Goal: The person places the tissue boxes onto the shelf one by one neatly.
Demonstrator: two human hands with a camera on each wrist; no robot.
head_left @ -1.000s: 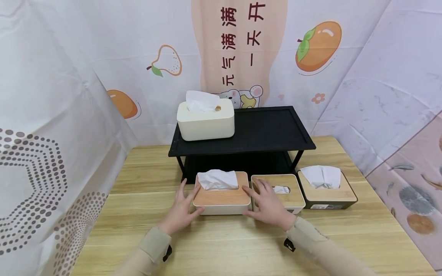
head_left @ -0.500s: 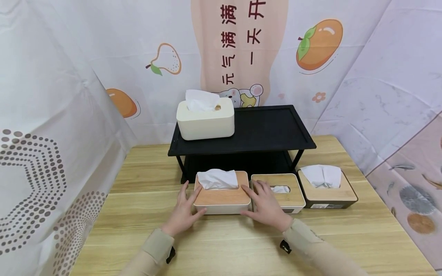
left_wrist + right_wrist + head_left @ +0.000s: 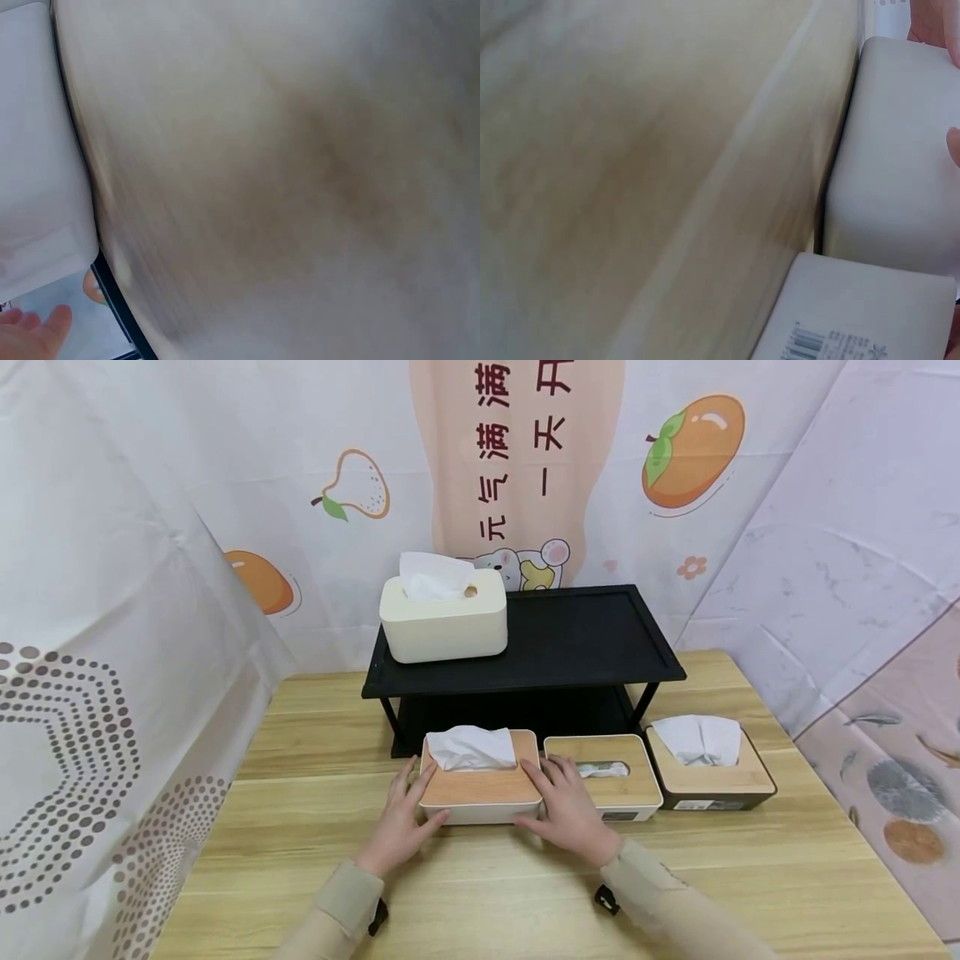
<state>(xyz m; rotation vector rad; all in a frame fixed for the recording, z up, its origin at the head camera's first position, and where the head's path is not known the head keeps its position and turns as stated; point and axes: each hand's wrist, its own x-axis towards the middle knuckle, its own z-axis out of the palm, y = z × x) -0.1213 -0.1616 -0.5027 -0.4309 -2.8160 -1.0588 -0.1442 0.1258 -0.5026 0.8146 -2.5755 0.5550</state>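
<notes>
In the head view a white tissue box (image 3: 480, 814) with an orange-brown wooden lid stands on the table between both hands, a tissue sticking out of its top. My left hand (image 3: 396, 835) is at its left end, fingers spread, thumb by the front left corner. At the right end my right hand (image 3: 573, 814) touches the lid's edge with its index finger, and its thumb is by the front face. Beside that hand sits another white tissue box (image 3: 622, 789) with a bamboo lid. The right wrist view shows the first box's white front (image 3: 900, 165) with fingertips at it.
A black two-tier rack (image 3: 577, 643) stands behind, with a cream tissue box (image 3: 450, 631) on its top left. A dark tissue box (image 3: 712, 781) with a wooden lid ends the row at the right. Printed curtains (image 3: 300, 410) hang behind and beside the wooden table (image 3: 315, 793).
My right hand has slid left, off the bamboo lid and closer to the first tissue box. My left thumb has moved slightly inward along the front. The boxes stay nearly in place.
</notes>
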